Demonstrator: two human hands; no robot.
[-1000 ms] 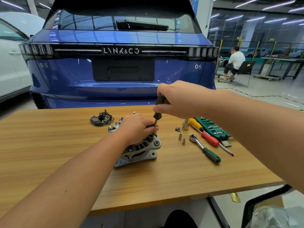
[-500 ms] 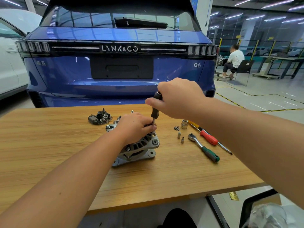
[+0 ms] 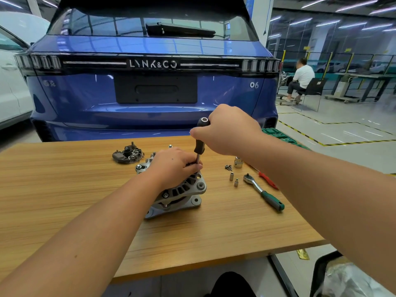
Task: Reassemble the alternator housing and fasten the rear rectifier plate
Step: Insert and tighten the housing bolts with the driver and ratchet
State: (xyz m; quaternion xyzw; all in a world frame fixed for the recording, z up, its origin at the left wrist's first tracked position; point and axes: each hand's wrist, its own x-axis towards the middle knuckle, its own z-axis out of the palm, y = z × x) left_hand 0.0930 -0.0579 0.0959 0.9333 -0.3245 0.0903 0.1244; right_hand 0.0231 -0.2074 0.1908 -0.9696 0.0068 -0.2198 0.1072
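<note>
The silver alternator housing (image 3: 182, 192) stands on the wooden table (image 3: 64, 189). My left hand (image 3: 173, 166) lies over its top, fingers curled around the driver's shaft at the tip. A black-handled driver (image 3: 199, 144) stands nearly upright over the housing, and my right hand (image 3: 229, 130) grips its handle. The dark rectifier plate (image 3: 128, 154) lies apart on the table, to the left behind the housing. The driver tip and the fastener under it are hidden by my left hand.
Right of the housing lie a green-handled ratchet (image 3: 264, 192), a red-handled screwdriver (image 3: 267, 180), a socket (image 3: 237, 162), small bits (image 3: 231, 176) and screws (image 3: 228, 167). A green tool case (image 3: 278, 135) sits behind my right arm. A blue car (image 3: 150, 86) stands beyond the table.
My right hand has shifted slightly on the driver handle, whose top end now shows. My left hand stays on the housing, which has not moved.
</note>
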